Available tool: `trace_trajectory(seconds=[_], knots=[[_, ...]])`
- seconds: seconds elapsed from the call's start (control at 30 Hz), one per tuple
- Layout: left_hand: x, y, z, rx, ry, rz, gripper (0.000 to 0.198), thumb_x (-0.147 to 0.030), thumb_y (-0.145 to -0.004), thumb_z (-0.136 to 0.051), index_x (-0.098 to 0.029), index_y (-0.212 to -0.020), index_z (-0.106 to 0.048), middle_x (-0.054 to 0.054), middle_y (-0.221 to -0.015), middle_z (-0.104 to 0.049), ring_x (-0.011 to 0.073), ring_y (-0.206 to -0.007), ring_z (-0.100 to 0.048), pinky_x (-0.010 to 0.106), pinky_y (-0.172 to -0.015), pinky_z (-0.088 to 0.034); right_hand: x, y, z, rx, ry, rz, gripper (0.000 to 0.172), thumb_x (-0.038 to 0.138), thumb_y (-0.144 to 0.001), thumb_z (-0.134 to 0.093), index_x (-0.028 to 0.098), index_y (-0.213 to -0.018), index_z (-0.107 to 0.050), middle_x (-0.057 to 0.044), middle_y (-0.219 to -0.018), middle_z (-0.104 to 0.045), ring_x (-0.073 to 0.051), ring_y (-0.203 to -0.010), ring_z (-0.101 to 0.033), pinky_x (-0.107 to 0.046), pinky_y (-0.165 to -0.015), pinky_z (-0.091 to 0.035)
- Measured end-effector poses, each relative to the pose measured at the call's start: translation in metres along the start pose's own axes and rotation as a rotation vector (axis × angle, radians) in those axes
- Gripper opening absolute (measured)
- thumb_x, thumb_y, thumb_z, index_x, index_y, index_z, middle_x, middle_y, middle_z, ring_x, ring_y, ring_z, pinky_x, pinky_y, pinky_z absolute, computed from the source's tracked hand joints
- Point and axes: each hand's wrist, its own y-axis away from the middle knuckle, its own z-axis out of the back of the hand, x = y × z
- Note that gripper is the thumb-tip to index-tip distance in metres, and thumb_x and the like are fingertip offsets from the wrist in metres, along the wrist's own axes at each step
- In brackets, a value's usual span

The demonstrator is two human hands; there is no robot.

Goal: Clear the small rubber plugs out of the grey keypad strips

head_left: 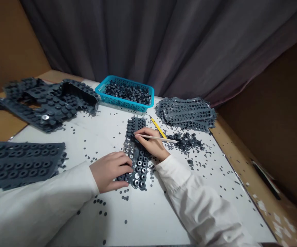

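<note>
Strip: the gray ring strip [141,161] lies lengthwise on the white table [148,214], between the 2 hands, its near end toward the person; likely set there so both hands reach it.
Right hand: the right hand [152,142] grasps the stick [157,138] pen-style, thumb and index pinching near the tip, over the strip's far half; looks like a grip for fine control.
Left hand: the left hand [112,169] has fingers bent, tips on the strip's left edge; probably steadying it. Can't tell if they pinch it or only press.
Knife: yellow knife [158,127] lies just beyond the right hand, unheld, near the pile [188,141] of loose bits.
Basket: blue basket [122,102] of small parts sits past the strip's far end, probably to keep loose parts contained.
Stock: stack [187,111] of holed sheets at far right; heap [53,103] at far left; studded sheet [22,163] near left. All off to the sides, presumably to free the middle.
Hidden: the right hand covers part of the strip; stick's tip contact unclear.
Cut off: studded sheet and heap leave frame at left.
Hard to read: dark tool [265,180] at far right, type unclear.
</note>
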Motion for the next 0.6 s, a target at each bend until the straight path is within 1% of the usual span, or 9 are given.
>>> trace_trajectory(seconds=[0.07, 0.13, 0.23, 0.27, 0.33, 0.4, 0.43, 0.5, 0.6], knots=[[-0.002, -0.001, 0.000, -0.008, 0.026, -0.013, 0.017, -0.029, -0.088, -0.053, -0.020, -0.098, -0.062, 0.008, -0.099, -0.064, 0.0222, -0.089, -0.055, 0.036, -0.078, -0.044, -0.003, 0.001, 0.000, 0.028, -0.010, 0.081, 0.009, 0.025, -0.083, -0.063, 0.018, -0.080, -0.069, -0.005, -0.083, -0.071, -0.017, -0.077, -0.066, -0.030, -0.074, -0.052], [-0.004, -0.002, 0.001, -0.032, 0.085, -0.016, 0.016, -0.029, -0.089, -0.051, -0.020, -0.093, -0.063, 0.007, -0.094, -0.064, 0.0198, -0.083, -0.055, 0.034, -0.075, -0.044, -0.003, 0.001, 0.000, 0.057, -0.021, 0.147, 0.009, 0.024, -0.085, -0.062, 0.019, -0.081, -0.068, -0.007, -0.088, -0.072, -0.018, -0.085, -0.067, -0.032, -0.081, -0.052], [-0.007, -0.004, 0.003, -0.093, 0.161, -0.001, 0.019, -0.031, -0.090, -0.049, -0.020, -0.097, -0.064, 0.006, -0.094, -0.066, 0.0180, -0.083, -0.057, 0.032, -0.077, -0.046, -0.003, 0.001, -0.001, 0.078, -0.002, 0.193, 0.007, 0.023, -0.087, -0.061, 0.019, -0.086, -0.067, -0.008, -0.094, -0.073, -0.018, -0.091, -0.067, -0.033, -0.084, -0.052], [-0.007, -0.005, 0.003, -0.114, 0.144, 0.020, 0.021, -0.032, -0.090, -0.049, -0.021, -0.100, -0.063, 0.007, -0.098, -0.066, 0.0188, -0.087, -0.058, 0.033, -0.080, -0.047, -0.004, 0.001, -0.002, 0.083, 0.013, 0.206, 0.007, 0.023, -0.087, -0.060, 0.019, -0.087, -0.067, -0.008, -0.095, -0.073, -0.018, -0.091, -0.067, -0.033, -0.084, -0.052], [-0.006, -0.005, 0.002, -0.142, 0.018, 0.113, 0.029, -0.036, -0.090, -0.048, -0.021, -0.110, -0.061, 0.008, -0.113, -0.064, 0.0230, -0.104, -0.057, 0.039, -0.091, -0.044, -0.004, 0.001, -0.001, 0.098, 0.053, 0.237, 0.008, 0.024, -0.088, -0.060, 0.020, -0.088, -0.066, -0.008, -0.098, -0.073, -0.019, -0.091, -0.066, -0.035, -0.084, -0.052], [-0.003, -0.004, -0.002, -0.129, -0.157, 0.246, 0.046, -0.045, -0.089, -0.046, -0.019, -0.126, -0.053, 0.011, -0.134, -0.054, 0.0285, -0.123, -0.047, 0.047, -0.104, -0.036, -0.005, 0.001, 0.000, 0.137, 0.101, 0.269, 0.009, 0.026, -0.090, -0.057, 0.020, -0.089, -0.065, -0.009, -0.104, -0.072, -0.020, -0.093, -0.064, -0.035, -0.084, -0.052], [-0.002, -0.004, -0.005, -0.107, -0.223, 0.301, 0.055, -0.050, -0.089, -0.044, -0.017, -0.134, -0.047, 0.012, -0.141, -0.047, 0.0298, -0.131, -0.040, 0.048, -0.109, -0.030, -0.006, 0.001, 0.001, 0.172, 0.129, 0.286, 0.011, 0.026, -0.091, -0.055, 0.020, -0.091, -0.065, -0.009, -0.107, -0.071, -0.020, -0.094, -0.063, -0.036, -0.084, -0.052], [0.000, -0.003, -0.010, -0.063, -0.287, 0.365, 0.068, -0.058, -0.089, -0.039, -0.015, -0.141, -0.037, 0.013, -0.149, -0.037, 0.0296, -0.138, -0.031, 0.048, -0.114, -0.022, -0.008, -0.001, 0.002, 0.256, 0.192, 0.317, 0.015, 0.026, -0.093, -0.050, 0.020, -0.095, -0.064, -0.010, -0.114, -0.069, -0.020, -0.096, -0.062, -0.035, -0.085, -0.051], [0.001, -0.003, -0.013, -0.041, -0.277, 0.389, 0.071, -0.061, -0.087, -0.040, -0.015, -0.141, -0.037, 0.013, -0.150, -0.035, 0.0286, -0.140, -0.028, 0.046, -0.115, -0.021, -0.012, -0.006, 0.002, 0.342, 0.281, 0.357, 0.019, 0.026, -0.095, -0.046, 0.021, -0.096, -0.064, -0.011, -0.119, -0.066, -0.019, -0.097, -0.063, -0.035, -0.088, -0.050]])
